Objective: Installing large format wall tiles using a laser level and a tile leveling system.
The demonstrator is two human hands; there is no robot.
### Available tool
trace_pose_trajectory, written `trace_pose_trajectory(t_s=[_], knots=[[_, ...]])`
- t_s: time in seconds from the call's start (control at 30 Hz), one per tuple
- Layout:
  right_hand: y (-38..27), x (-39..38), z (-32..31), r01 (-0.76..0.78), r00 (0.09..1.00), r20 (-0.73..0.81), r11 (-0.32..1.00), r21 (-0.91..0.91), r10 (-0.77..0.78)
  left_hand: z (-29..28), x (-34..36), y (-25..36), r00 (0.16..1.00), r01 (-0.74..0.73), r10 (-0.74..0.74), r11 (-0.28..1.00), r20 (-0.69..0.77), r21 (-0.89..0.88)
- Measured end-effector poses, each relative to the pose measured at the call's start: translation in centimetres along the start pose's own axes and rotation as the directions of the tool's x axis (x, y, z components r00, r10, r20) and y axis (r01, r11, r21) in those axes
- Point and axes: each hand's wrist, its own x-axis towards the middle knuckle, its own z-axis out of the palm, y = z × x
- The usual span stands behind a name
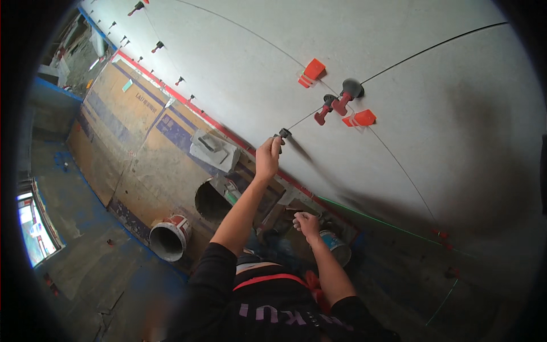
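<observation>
My left hand (268,158) is raised to the large pale grey wall tiles (228,74). Its fingers are closed around a black tile leveler (285,133) set on the joint between two tiles; the grip hides most of its handle. Farther along that joint stand two tile levelers with dark round caps and dark red T-shaped handles, a smaller one (325,109) and a larger one (345,97). Orange wedges (312,73) sit by the crossing of the joints. Lower down, near my body, my right hand (307,224) has curled fingers; what they hold, if anything, is hidden.
More levelers (158,47) dot the wall's far part. A red strip (199,118) runs along its foot. On the cardboard-covered floor (142,148) lie a grey block (215,151) and a tipped bucket (170,238). A blue bucket (336,248) stands beside my right arm. A green laser line (387,224) crosses the wall.
</observation>
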Motion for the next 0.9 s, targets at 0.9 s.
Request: trace_pose_trajectory(t_s=[0.9], knots=[[-18.6,-14.6,-6.9,0.749,0.662,-0.064,0.656,0.098,-0.746,3.7,-20.9,6.2,0.842,0.258,-0.015,0.889,0.540,-0.378]])
